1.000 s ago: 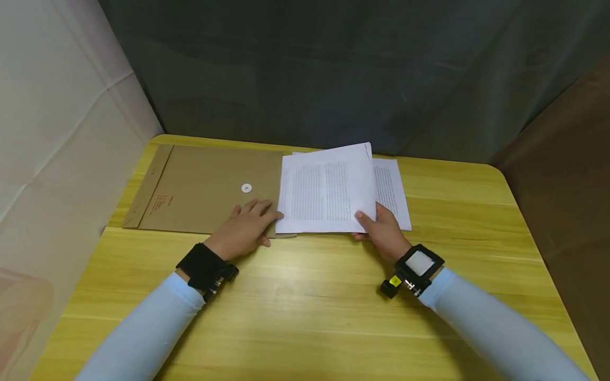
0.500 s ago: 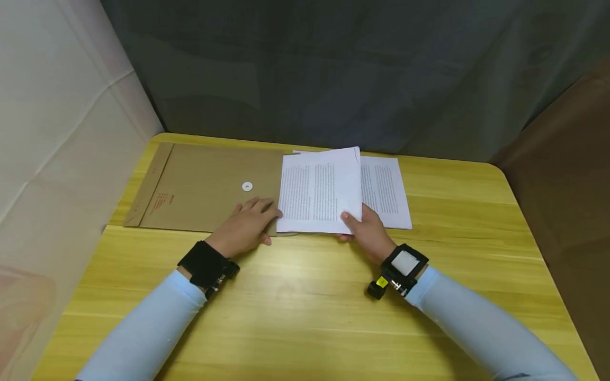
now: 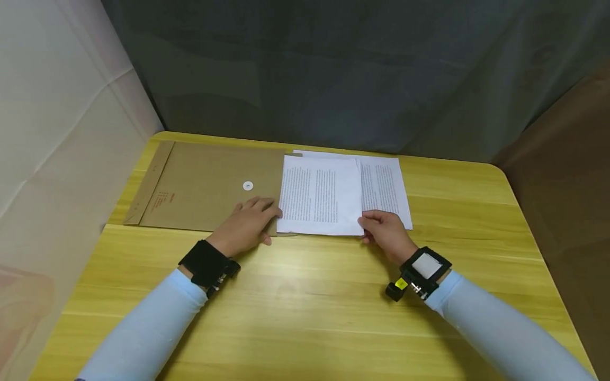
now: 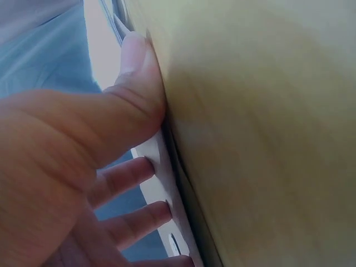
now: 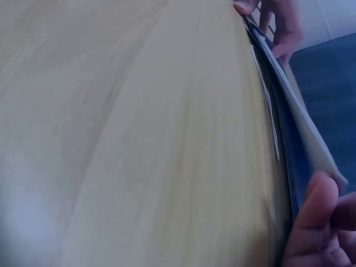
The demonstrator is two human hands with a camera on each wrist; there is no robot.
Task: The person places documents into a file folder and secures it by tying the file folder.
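At frame centre on the yellow desk point(image 3: 305, 296), the left hand point(image 3: 248, 226) lies spread flat on the brown envelope point(image 3: 209, 185); the right hand point(image 3: 388, 233) pinches the near corner of the printed sheets point(image 3: 319, 196) overlapping it.

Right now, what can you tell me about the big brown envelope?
The brown envelope looks like kraft paper. It lies flat on the yellow wooden table, its flap open toward the left edge. A small white round button sits on its face, with small red print near the left end. The left hand rests flat on its near edge. White printed sheets overlap its right end.
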